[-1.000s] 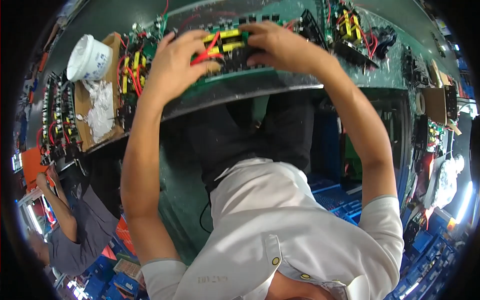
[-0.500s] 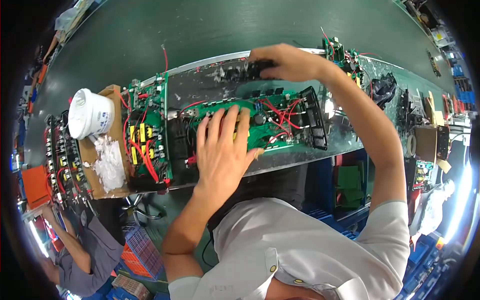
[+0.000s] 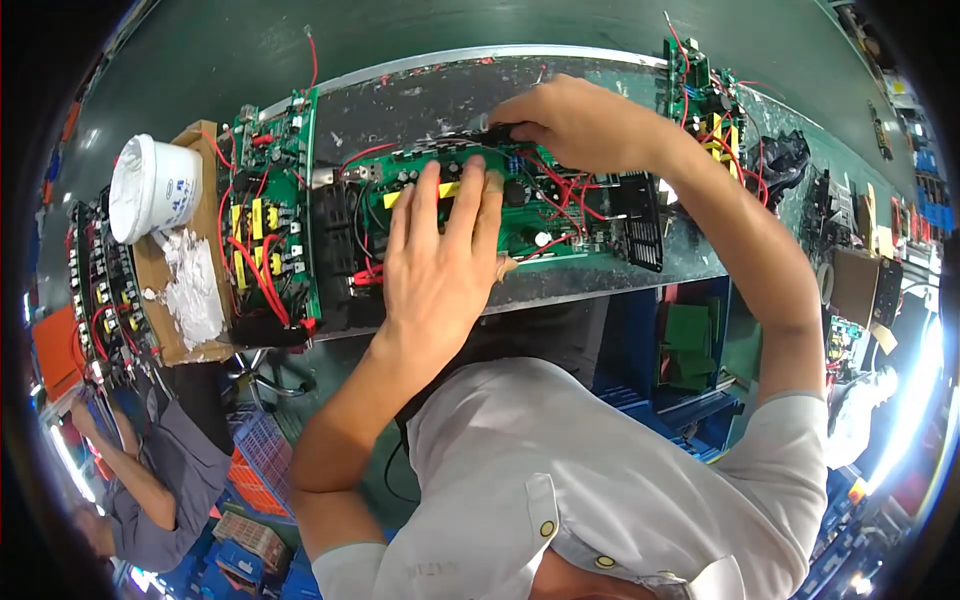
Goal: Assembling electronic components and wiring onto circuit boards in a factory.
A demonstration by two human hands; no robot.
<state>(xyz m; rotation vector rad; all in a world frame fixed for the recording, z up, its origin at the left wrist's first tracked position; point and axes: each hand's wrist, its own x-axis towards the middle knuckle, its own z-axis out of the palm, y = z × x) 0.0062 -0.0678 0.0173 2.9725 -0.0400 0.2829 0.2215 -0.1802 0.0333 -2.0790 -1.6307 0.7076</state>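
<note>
Green circuit board (image 3: 520, 240) lies on the desk (image 3: 430, 95) directly in front of the person, long side running left to right. A black slotted panel (image 3: 643, 222) stands at its right end, a black boxy part (image 3: 336, 230) at its left. We note red wires (image 3: 575, 198) looping over its right half.

Left hand (image 3: 437, 270): open, fingers spread flat over the board's middle, covering some yellow parts. Right hand (image 3: 545, 118): fingers curled and pinching a dark strip (image 3: 487, 137) along the board's far edge; fingertips partly hidden, and we cannot tell whether strip and board touch.

Change: half a second ago we see the right hand beyond the board, over bare desk; now it is at the far edge with the strip. The left hand has kept its place. We judge that one hand steadies while the other brings the strip to the board.

Farther out, left: a second board (image 3: 262, 165) with thick red cables, then a cardboard box (image 3: 212, 190) bearing white paste (image 3: 190, 290) and a white tub (image 3: 165, 190). Right: another wired board (image 3: 712, 105), a crumpled black bag (image 3: 785, 160) beside it. Lower left, a co-worker's grey sleeve (image 3: 170, 490).
</note>
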